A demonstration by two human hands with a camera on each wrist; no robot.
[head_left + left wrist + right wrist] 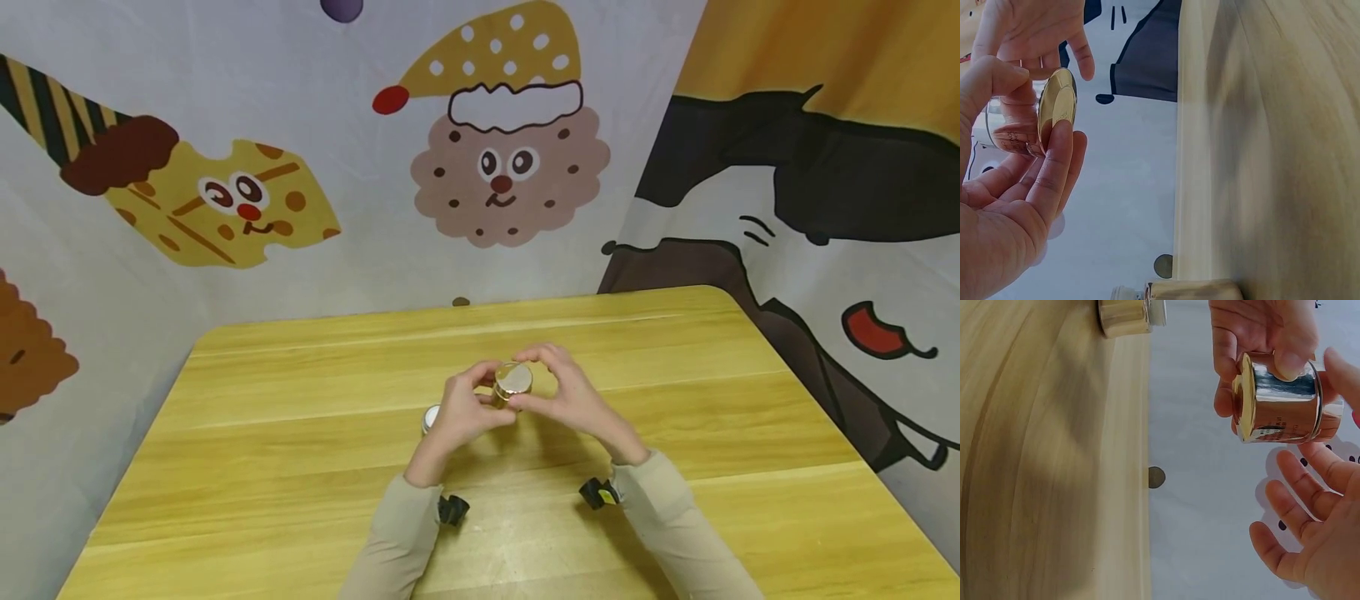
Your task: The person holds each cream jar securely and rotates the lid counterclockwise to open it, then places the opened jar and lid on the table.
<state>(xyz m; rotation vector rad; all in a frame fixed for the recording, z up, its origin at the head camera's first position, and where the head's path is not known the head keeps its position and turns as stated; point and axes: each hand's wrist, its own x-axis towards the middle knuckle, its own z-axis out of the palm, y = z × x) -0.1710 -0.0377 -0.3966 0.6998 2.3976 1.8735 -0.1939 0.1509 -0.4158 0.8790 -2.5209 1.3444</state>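
A shiny gold cosmetic jar (513, 382) is held above the table, its flat top facing up in the head view. My left hand (467, 408) grips its lower body between thumb and fingers. In the left wrist view those fingers curl under the gold base (1060, 103). My right hand (566, 396) spreads thumb and index finger on either side of the jar's top end; the right wrist view shows these fingers (1294, 497) loosely extended, close to the jar (1282, 397). Contact there is hard to tell. Behind the left hand stands a second jar (429, 418), with a white top, partly hidden.
The wooden table (300, 500) spreads under both hands. Beyond its far edge hangs a cloth (360, 250) printed with cartoon figures. A black wrist device (452, 510) sits at the left sleeve, and another (597, 493) at the right sleeve.
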